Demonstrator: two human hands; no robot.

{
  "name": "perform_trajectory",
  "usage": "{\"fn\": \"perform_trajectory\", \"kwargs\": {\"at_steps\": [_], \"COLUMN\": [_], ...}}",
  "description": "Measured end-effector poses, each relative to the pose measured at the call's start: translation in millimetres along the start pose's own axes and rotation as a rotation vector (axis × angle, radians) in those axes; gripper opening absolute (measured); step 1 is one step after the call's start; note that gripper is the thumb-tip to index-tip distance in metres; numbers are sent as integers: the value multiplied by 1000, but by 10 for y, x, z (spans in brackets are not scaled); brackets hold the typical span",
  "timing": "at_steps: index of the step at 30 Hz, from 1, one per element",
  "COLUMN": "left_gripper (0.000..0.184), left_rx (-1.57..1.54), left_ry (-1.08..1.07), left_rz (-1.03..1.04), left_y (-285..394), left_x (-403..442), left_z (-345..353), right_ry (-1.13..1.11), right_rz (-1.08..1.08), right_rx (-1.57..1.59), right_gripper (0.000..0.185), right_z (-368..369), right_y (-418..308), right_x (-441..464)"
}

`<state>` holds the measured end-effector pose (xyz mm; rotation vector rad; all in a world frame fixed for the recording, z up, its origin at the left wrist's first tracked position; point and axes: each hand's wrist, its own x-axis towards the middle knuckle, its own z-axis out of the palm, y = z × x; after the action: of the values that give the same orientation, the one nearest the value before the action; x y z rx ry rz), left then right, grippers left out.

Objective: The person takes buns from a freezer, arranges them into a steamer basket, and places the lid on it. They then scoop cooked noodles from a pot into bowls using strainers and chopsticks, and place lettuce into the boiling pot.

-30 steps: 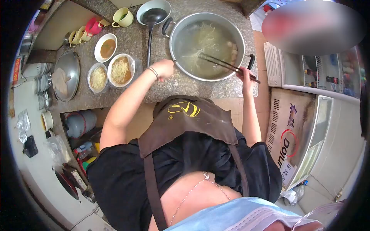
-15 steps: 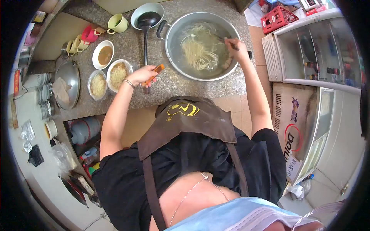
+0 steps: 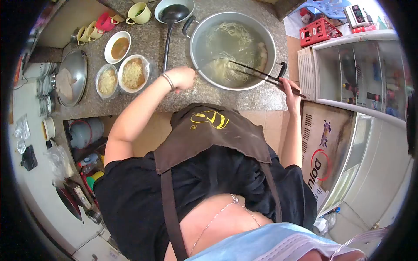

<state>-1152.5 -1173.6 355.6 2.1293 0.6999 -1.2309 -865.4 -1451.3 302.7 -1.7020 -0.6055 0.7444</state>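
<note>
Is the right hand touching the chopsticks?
Touching. The head view shows the right hand closed around the chopsticks near the ends outside the pot.

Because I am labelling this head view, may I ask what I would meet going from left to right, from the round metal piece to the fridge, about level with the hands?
Round metal piece, smaller noodle bowl, larger noodle bowl, left hand, large pot, right hand, glass-fronted fridge.

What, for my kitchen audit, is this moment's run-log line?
right hand: gripping chopsticks, tips at noodles in pot | left hand: closed near pot rim | ladle: head in bowl left of pot
</note>
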Motion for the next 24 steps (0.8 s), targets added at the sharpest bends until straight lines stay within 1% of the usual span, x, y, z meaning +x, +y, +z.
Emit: {"fn": "perform_trajectory", "kwargs": {"at_steps": [1,3,4,5,6,7,8,9,10,11,12,13,14,15,17,18,19,20,21,23,24], "left_gripper": [30,27,26,25,21,21,23,25,27,27,28,28,28,28,30,30,31,33,33,34,30], "left_rx": [-135,-407,-458,-511,-667,-669,-767,-865,-959,-964,-1070,-1174,-1211,-1214,-1223,-1222,-1098,-973,-975,-462,-320], "left_ry": [27,0,-29,-57,-84,-87,-120,-150,-156,-149,-155,-164,-148,-152,-111,-113,-52,9,12,218,259], "left_rz": [41,74,85,94,138,133,178,227,240,245,282,314,344,342,355,356,276,196,196,32,57], "left_y": [-127,-329,-444,-575,-692,-806,-909,-965,-1009,-1047,-1087,-1131,-1172,-1193,-1194,-1150,-1065,-968,-822,-463,-350], "left_x": [107,189,236,271,258,272,314,331,336,343,355,370,391,384,374,345,287,214,102,-119,-145], "left_z": [10,-62,-87,-102,-107,-84,-39,-2,75,140,222,298,365,403,431,410,361,306,259,171,171], "right_ry": [14,-60,-78,-79,-56,-32,-35,-36,-86,-139,-124,-68,-26,19,102,121,94,40,-15,-132,-205], "right_rz": [-62,-81,-134,-138,-127,-114,-164,-162,-162,-167,-173,-116,-168,-218,-349,-382,-549,-504,-461,-321,-253], "right_rx": [-30,-286,-341,-341,-276,-209,-404,-405,-393,-383,-281,-188,-166,-146,-347,-462,-609,-640,-670,-750,-708], "right_gripper": [25,22,19,19,18,17,18,18,19,19,20,21,20,20,18,16,15,14,14,14,14], "right_z": [-1,-68,-64,-83,-77,-70,-86,-88,-93,-99,-126,-166,-205,-232,-79,52,115,158,188,274,316], "right_y": [-13,73,21,-60,-259,-411,-473,-483,-501,-525,-551,-623,-663,-690,-793,-760,-588,-318,-81,66,-11], "right_x": [-5,38,42,49,8,-19,-7,-13,-8,29,69,127,234,373,633,766,956,1061,1110,966,814]}}
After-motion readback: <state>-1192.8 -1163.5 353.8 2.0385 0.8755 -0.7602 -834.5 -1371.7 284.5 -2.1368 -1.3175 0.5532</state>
